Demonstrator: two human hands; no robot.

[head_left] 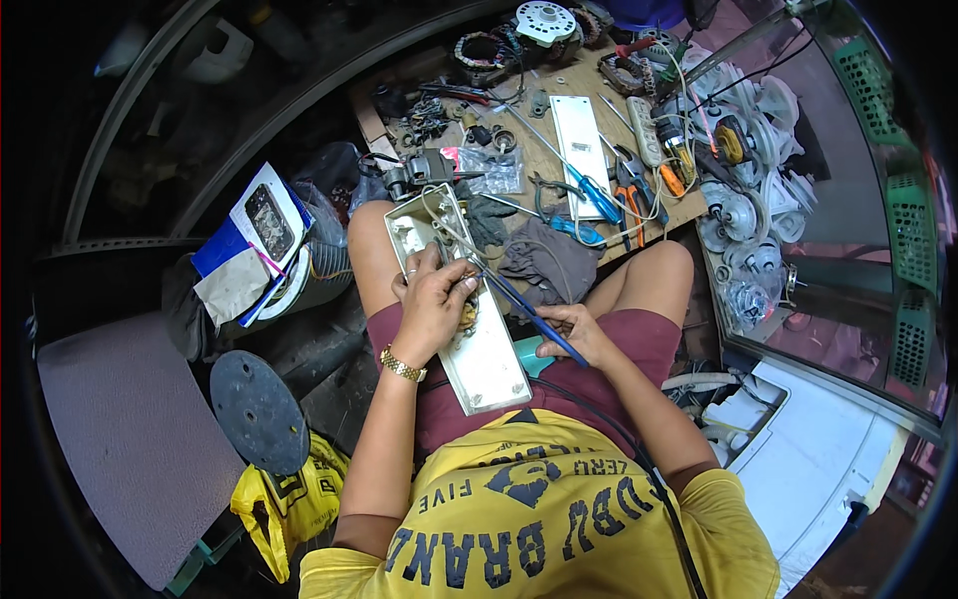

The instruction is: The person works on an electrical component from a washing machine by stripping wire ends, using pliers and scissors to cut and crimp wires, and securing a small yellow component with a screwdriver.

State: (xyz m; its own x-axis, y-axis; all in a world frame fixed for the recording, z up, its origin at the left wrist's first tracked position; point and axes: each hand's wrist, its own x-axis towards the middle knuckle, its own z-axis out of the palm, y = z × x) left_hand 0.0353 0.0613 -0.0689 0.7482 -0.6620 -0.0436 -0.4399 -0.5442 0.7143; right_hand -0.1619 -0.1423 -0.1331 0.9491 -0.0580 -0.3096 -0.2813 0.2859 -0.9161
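Observation:
A long, shallow white casing (484, 367) lies tilted across my lap, its open side facing up. My left hand (434, 299) reaches into its middle, fingers curled and thumb pressed in. What those fingers grip is hidden; a small yellowish part (467, 317) shows beside the thumb. In my right hand (581, 335) is a long blue-handled tool (534, 317), held between thumb and fingers. Its thin shaft slants up and left over the casing's upper end; I cannot make out its exact kind. Teal material (536, 355) lies under my right hand.
A wooden bench (544, 135) ahead carries a white cover plate (579, 150), a blue screwdriver (596, 197), pliers (629, 195), a power strip (645, 132) and motor coils (627, 75). A grey cloth (549, 262) hangs at its front edge. Several clear plastic parts (763, 215) crowd the right.

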